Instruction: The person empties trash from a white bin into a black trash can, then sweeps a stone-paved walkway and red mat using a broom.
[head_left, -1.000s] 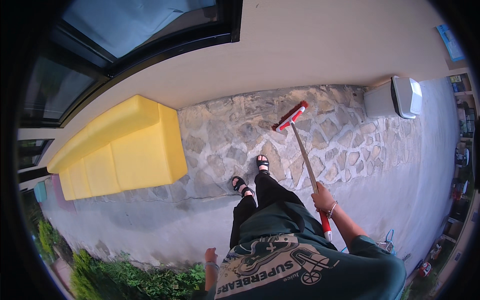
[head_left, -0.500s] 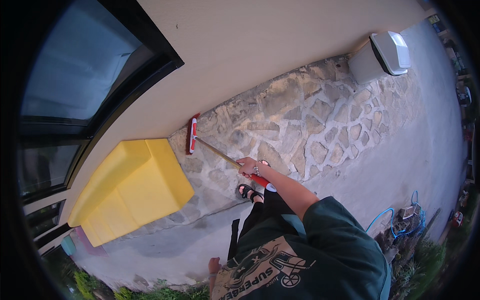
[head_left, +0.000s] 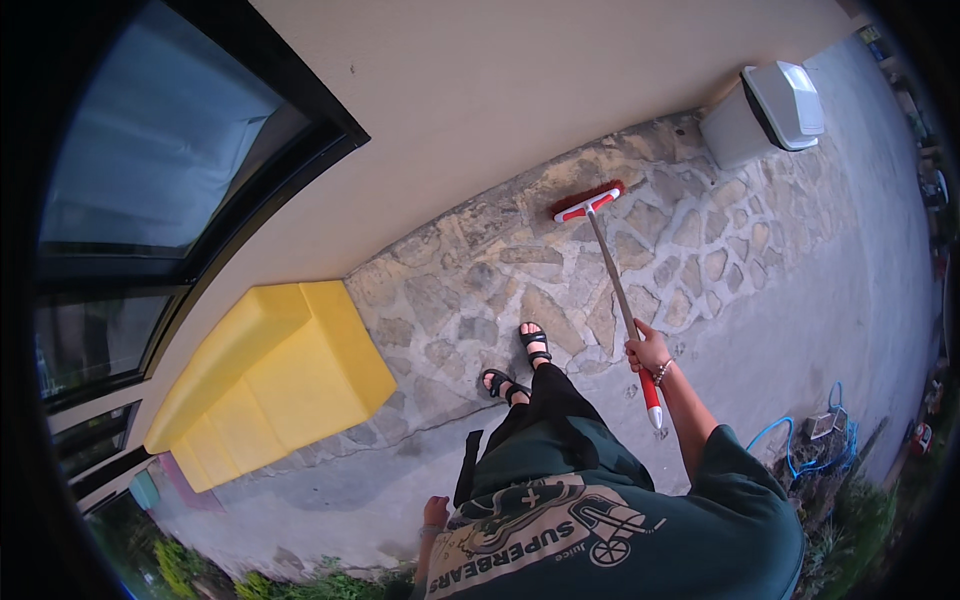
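My right hand [head_left: 647, 350] grips the metal shaft of a long broom [head_left: 611, 270], just above its red end grip. The red and white brush head [head_left: 587, 201] rests on the stone paving [head_left: 470, 290] close to the base of the beige wall. My left hand [head_left: 434, 512] hangs low beside my hip, fingers loosely curled, holding nothing that I can see. My feet in black sandals [head_left: 518, 362] stand on the edge of the stone paving.
A yellow moulded step block [head_left: 280, 375] lies against the wall to my left. A grey bin with a white swing lid [head_left: 765, 110] stands by the wall at the far right. A blue hose [head_left: 800, 445] and small items lie at the right. A dark-framed window [head_left: 150, 180] is above.
The broom head has swung from the left near the yellow block over to the right, toward the bin. My view has turned with it. The right hand keeps its grip.
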